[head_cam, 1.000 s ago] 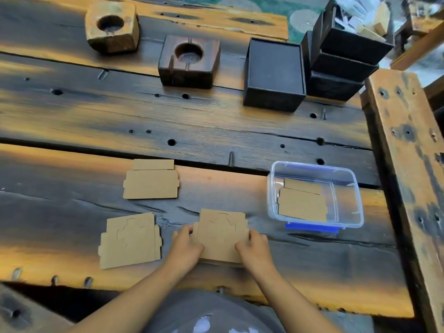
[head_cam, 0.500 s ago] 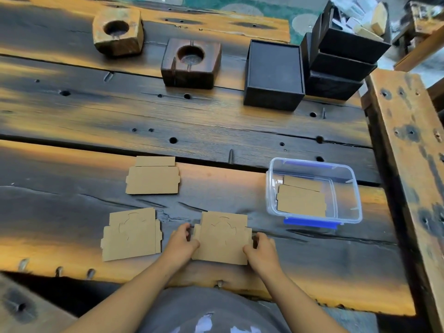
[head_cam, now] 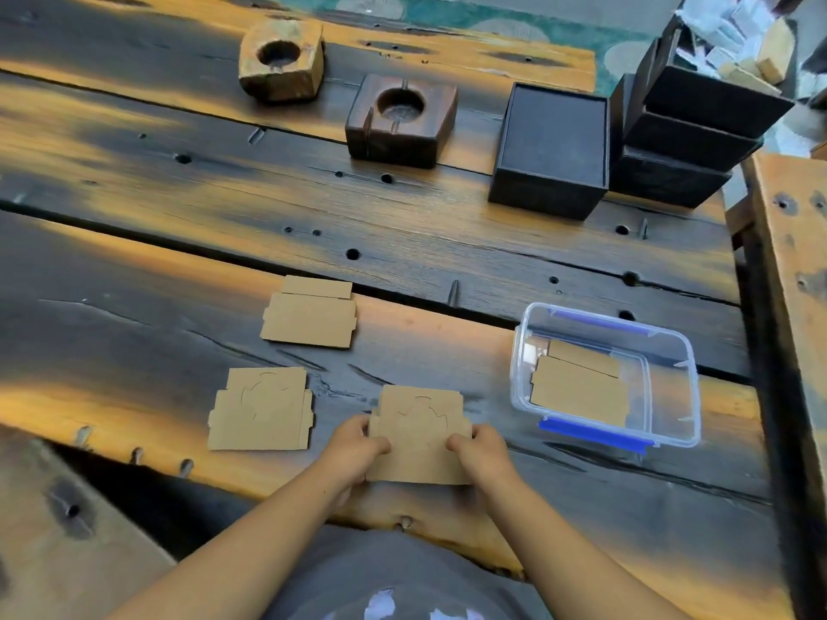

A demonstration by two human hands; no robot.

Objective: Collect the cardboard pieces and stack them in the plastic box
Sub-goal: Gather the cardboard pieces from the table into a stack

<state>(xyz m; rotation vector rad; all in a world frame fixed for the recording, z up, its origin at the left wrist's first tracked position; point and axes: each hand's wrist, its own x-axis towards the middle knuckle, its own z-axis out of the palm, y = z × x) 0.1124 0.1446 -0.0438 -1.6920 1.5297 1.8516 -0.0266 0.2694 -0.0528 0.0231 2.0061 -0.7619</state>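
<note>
Near the table's front edge a brown cardboard piece (head_cam: 419,434) with a die-cut outline is gripped on both sides: my left hand (head_cam: 358,445) pinches its left edge, my right hand (head_cam: 481,449) its right edge. Two more cardboard pieces lie flat on the wood, one at the left (head_cam: 262,411) and one further back (head_cam: 311,313). The clear plastic box (head_cam: 671,398) with blue clips stands to the right of my hands. A flat cardboard piece (head_cam: 579,389) lies inside it.
Two wooden blocks with round holes (head_cam: 282,60) (head_cam: 402,120) and several black boxes (head_cam: 552,149) (head_cam: 698,123) stand along the back. A raised wooden beam (head_cam: 792,284) runs down the right side. The table's front edge is just below my hands.
Both hands have tightened on the sides of the near cardboard piece, thumbs now over its top. The piece stays at the same spot; the camera has shifted slightly.
</note>
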